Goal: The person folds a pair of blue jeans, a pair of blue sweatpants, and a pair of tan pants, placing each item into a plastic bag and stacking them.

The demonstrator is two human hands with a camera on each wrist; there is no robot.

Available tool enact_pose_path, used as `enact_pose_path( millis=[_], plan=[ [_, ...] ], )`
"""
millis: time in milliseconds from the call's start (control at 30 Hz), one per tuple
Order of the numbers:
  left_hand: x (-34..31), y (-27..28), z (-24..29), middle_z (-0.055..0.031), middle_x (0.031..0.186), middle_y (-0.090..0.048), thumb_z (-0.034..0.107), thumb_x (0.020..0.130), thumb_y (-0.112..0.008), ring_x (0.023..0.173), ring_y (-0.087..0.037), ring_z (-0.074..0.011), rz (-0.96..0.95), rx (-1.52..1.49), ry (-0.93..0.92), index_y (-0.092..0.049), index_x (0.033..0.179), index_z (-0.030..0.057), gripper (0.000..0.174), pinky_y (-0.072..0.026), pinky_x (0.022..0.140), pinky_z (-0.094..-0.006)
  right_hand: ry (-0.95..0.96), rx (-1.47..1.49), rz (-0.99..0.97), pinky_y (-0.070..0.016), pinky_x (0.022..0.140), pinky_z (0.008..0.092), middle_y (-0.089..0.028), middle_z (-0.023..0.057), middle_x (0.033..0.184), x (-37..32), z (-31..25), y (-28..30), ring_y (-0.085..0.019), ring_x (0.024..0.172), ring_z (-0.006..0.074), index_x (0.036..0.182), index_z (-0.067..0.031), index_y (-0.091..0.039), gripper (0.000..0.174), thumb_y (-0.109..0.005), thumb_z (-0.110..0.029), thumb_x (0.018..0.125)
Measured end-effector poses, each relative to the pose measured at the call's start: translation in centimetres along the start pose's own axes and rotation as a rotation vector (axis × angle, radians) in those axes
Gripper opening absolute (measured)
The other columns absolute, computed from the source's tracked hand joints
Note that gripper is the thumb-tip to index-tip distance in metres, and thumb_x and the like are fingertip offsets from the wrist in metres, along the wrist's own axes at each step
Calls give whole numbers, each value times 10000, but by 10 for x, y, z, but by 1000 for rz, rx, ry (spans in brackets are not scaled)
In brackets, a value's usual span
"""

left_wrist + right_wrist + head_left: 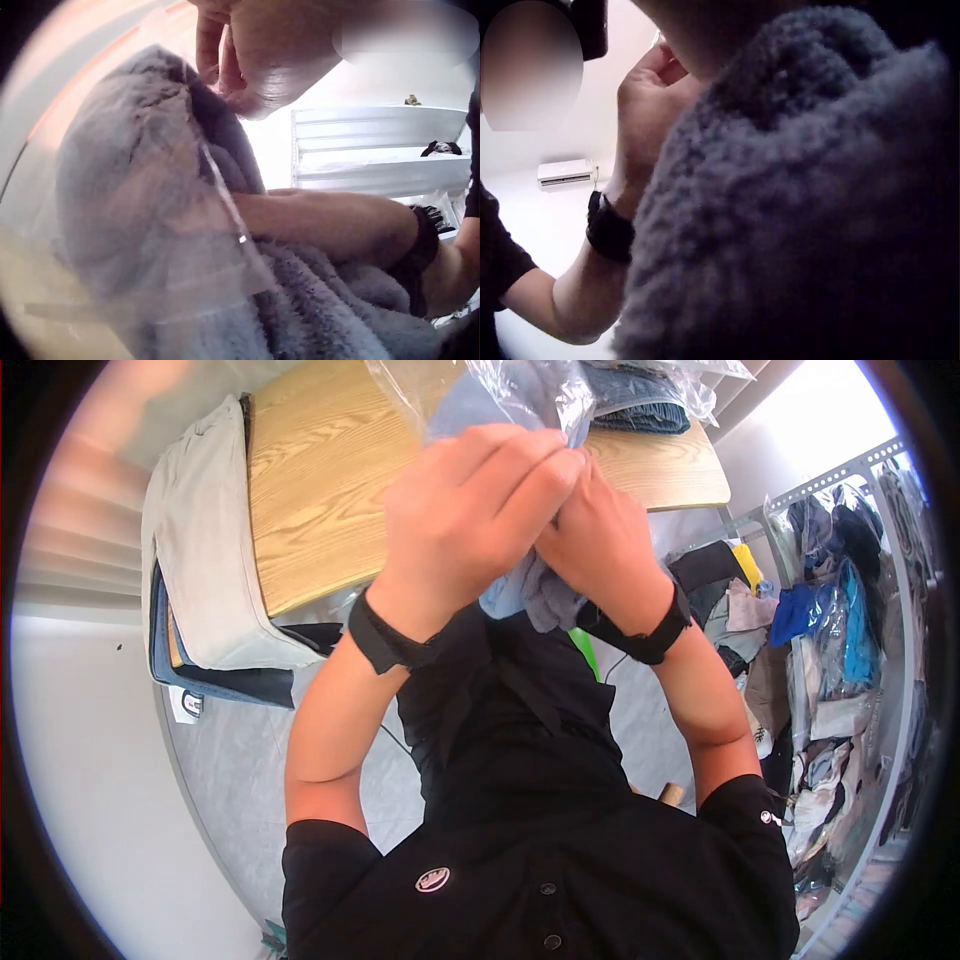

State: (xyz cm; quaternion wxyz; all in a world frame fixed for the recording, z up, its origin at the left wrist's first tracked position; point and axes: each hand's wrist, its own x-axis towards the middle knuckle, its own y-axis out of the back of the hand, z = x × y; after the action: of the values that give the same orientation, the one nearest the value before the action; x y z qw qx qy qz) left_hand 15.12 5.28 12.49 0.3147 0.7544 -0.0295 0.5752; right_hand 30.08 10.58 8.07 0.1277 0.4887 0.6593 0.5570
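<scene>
A grey fleecy garment (pixel 315 300) sits partly inside a clear plastic bag (pixel 575 405) held up over the near edge of the table. My left hand (pixel 470 510) pinches the bag's edge between thumb and fingers at the top. Below and beside it, my right hand (pixel 605 545) reaches in against the garment; in the left wrist view the bag's edge crosses the right forearm (pixel 322 225), and the hand shows only dimly through the plastic. I cannot tell how its fingers lie. Fleece fills most of the right wrist view.
Folded jeans (pixel 640 415) in clear plastic lie at the table's back right. Pale trousers (pixel 200 540) hang over the left end of the wooden table (pixel 320 470), with darker denim below them. On the right, a metal rack (pixel 890 540) carries many bagged and folded clothes.
</scene>
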Motion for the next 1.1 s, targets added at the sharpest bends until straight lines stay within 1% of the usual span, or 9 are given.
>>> enact_pose_path(
  millis=[133,233,400,433,500,567,700,767,1100],
  plan=[
    [-13,0,1,-27,992,-708,48,707,-668,852,-667,-202,-21,-9,-14,-676,933,77,228,-506,666,-294,-66,262,-54,-520,719,478,-617,281,1100,0,6,5,-622,890,484,1154,67,-463,545,-665,-316,823],
    [-16,7,11,-54,984,-708,50,712,-669,881,-673,-222,-20,-105,30,-679,942,68,232,-526,702,-300,-236,941,-67,-499,849,453,-611,282,1140,-2,17,-7,-603,1034,452,1267,23,-449,547,-638,-255,836],
    [-15,16,22,-79,985,-698,15,727,-649,868,-681,-244,-157,-253,64,-677,976,37,251,-560,722,-318,-116,553,-23,-445,964,410,-616,234,1196,-15,9,-11,-586,1141,383,1326,-8,-472,529,-621,-206,859],
    [-25,14,11,-151,1187,-623,118,760,-720,971,-661,-263,-192,-250,-68,-686,949,37,209,-542,823,-344,-108,645,-4,-444,966,405,-619,229,1194,-13,12,-13,-588,1142,377,1338,-10,-462,538,-621,-202,862],
    [-31,30,9,-198,1334,-497,242,760,-777,1106,-600,-271,-139,-269,135,-645,1098,31,420,-499,915,-368,-160,950,-49,-421,994,380,-610,183,1223,-10,10,-7,-576,1165,308,1391,-8,-402,584,-635,-180,884],
    [-47,27,7,-224,1444,-375,394,800,-763,1344,-396,-321,153,-397,446,-405,1397,13,793,-324,1091,-442,-201,1029,-74,-402,1009,359,-586,148,1252,-14,6,0,-544,1175,253,1382,3,-412,556,-637,-159,901],
    [-45,26,11,-202,1568,-160,450,882,-647,1470,-136,-290,82,-1094,955,-75,1525,-17,979,-119,1177,-396,-274,1181,-189,-367,1035,325,-543,105,1289,-29,-2,5,-483,1191,182,1378,20,-415,528,-637,-129,922],
    [-72,9,7,-179,1592,-104,472,924,-570,1477,-90,-279,-85,-1140,952,-28,1532,-22,953,-76,1181,-365,-237,1229,-134,-369,1035,328,-542,106,1295,-28,-9,4,-487,1193,188,1370,21,-426,525,-644,-126,915],
    [-96,-2,23,-157,1518,-299,237,991,-518,1380,-346,-234,63,-1721,1341,-87,1542,33,728,-297,1127,-359,-144,864,-47,-461,914,372,-664,196,1097,13,-23,13,-631,1043,324,1213,20,-575,426,-658,-226,876]
  ],
)
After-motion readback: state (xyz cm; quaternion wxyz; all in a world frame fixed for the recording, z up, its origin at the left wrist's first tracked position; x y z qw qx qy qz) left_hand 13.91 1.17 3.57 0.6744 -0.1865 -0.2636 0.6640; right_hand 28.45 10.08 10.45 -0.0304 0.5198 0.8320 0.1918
